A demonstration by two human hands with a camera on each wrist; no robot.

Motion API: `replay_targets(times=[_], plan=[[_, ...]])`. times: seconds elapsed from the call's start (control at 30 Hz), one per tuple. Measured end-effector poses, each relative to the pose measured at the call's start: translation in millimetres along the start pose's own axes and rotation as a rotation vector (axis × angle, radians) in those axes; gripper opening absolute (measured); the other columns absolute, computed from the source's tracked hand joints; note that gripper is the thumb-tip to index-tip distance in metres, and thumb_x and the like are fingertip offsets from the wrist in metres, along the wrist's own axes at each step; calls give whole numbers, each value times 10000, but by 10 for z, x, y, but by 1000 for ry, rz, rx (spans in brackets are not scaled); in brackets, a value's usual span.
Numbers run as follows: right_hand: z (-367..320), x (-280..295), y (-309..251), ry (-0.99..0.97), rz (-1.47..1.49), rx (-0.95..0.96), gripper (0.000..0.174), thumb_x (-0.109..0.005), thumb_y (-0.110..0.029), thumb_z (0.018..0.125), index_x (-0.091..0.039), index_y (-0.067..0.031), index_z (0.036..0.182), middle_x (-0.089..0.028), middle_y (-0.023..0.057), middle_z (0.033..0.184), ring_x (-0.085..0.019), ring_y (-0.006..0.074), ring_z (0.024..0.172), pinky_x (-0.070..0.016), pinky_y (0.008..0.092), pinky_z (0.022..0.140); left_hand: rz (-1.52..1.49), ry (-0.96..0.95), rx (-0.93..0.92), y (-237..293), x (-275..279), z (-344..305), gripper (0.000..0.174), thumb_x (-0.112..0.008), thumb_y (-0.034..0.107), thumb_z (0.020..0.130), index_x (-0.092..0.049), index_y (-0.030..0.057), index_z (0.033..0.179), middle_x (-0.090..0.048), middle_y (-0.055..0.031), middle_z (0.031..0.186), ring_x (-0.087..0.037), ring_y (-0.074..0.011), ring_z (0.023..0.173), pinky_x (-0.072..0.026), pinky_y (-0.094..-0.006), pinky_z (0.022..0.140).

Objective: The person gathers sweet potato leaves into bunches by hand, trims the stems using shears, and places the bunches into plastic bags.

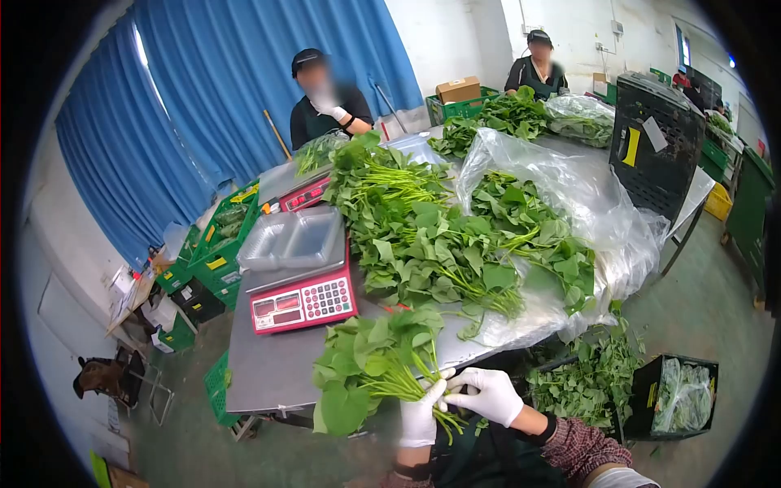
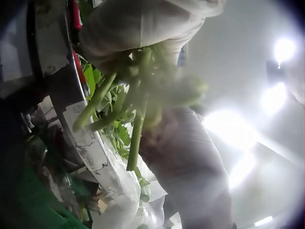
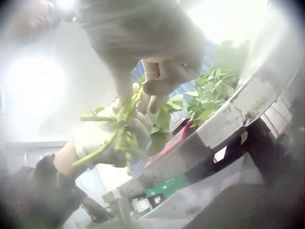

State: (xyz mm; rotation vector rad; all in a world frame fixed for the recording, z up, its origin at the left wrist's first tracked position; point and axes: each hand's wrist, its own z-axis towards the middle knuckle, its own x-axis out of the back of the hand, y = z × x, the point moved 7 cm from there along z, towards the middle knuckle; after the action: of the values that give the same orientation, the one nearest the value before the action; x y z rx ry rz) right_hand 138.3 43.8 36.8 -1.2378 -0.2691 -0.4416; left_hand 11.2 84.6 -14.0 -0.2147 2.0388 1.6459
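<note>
A bunch of leafy green stems (image 1: 390,378) is gripped near its cut ends by my white-gloved left hand (image 1: 420,416), just off the table's front edge. My gloved right hand (image 1: 490,394) meets it from the right, thumb and fingertips pinching at the stems. In the left wrist view the cut stems (image 2: 137,138) poke out between the two gloves. The right wrist view shows the right hand (image 3: 143,43) above the stems (image 3: 121,126), with the left hand (image 3: 95,138) wrapped round them.
A pink scale (image 1: 303,302) bears clear plastic trays (image 1: 291,240). Leafy greens (image 1: 423,244) pile along the table (image 1: 268,370), beside a clear plastic bag (image 1: 594,203). Further off are a black crate (image 1: 655,146) and two people across the table. More greens and a bin (image 1: 674,398) stand at the lower right.
</note>
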Motion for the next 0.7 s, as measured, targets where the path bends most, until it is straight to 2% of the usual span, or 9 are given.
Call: replay_targets(times=[0.17, 0.23, 0.27, 0.3, 0.43, 0.57, 0.6, 0.67, 0.7], plan=[[-37, -120, 56, 21, 49, -18, 181, -683, -199, 781, -676, -63, 901, -638, 37, 699, -557, 98, 528, -445, 234, 498, 22, 19, -66, 132, 112, -13, 183, -612, 25, 815, -593, -37, 985, -661, -156, 874, -524, -96, 511, -416, -201, 455], [-97, -87, 156, 121, 381, -194, 161, -643, -156, 828, -665, -13, 895, -662, 50, 743, -578, 70, 570, -452, 213, 504, 121, 27, -123, 204, 137, -9, 210, -626, 29, 806, -581, -36, 1000, -662, -156, 864, -525, -100, 509, -413, -205, 450], [-114, -92, 176, 88, 438, -214, 167, -572, -125, 883, -617, 28, 933, -672, 73, 806, -599, 71, 614, -452, 195, 520, 134, 39, -127, 248, 104, -15, 218, -632, 28, 802, -572, -35, 1002, -661, -149, 858, -519, -104, 503, -414, -215, 454], [-137, -78, 172, 89, 438, -215, 167, -572, -125, 883, -617, 28, 933, -672, 73, 806, -599, 71, 614, -452, 195, 520, 134, 38, -125, 226, 117, 2, 218, -632, 28, 802, -572, -35, 1002, -661, -149, 858, -519, -104, 503, -414, -215, 454], [-247, 24, 238, 155, 865, -259, 101, -453, -62, 927, -489, 13, 984, -654, 159, 865, -631, 147, 658, -458, 211, 576, -158, 191, -49, 132, 248, 69, 150, -605, 31, 830, -569, -22, 966, -652, -162, 887, -479, -108, 492, -390, -226, 464], [-431, 298, 62, 406, 814, -86, 68, -446, -34, 917, -446, 10, 969, -630, 210, 837, -636, 214, 657, -505, 275, 600, -345, 70, 53, 64, 93, 27, 127, -558, 51, 865, -573, -9, 976, -648, -156, 902, -447, -97, 496, -370, -246, 496], [-461, 342, 34, 449, 826, -73, 67, -453, -42, 917, -445, 7, 962, -627, 209, 829, -634, 216, 648, -507, 278, 596, -293, 47, 63, 84, 29, 2, 157, -553, 83, 879, -533, 46, 1030, -635, -89, 897, -423, -73, 494, -356, -229, 500], [-490, 445, -17, 539, 833, 19, 76, -470, -70, 920, -438, -1, 925, -620, 192, 798, -623, 206, 611, -504, 272, 572, -323, 43, 52, 125, -35, -19, 156, -553, 92, 882, -533, 51, 1031, -634, -82, 891, -418, -73, 490, -356, -228, 496], [-533, 565, -30, 641, 708, -42, 114, -454, -117, 937, -437, -11, 899, -613, 164, 755, -595, 165, 560, -485, 242, 544, -351, 33, 46, 136, -60, -18, 154, -553, 101, 884, -533, 56, 1031, -633, -75, 885, -414, -74, 487, -356, -228, 492]])
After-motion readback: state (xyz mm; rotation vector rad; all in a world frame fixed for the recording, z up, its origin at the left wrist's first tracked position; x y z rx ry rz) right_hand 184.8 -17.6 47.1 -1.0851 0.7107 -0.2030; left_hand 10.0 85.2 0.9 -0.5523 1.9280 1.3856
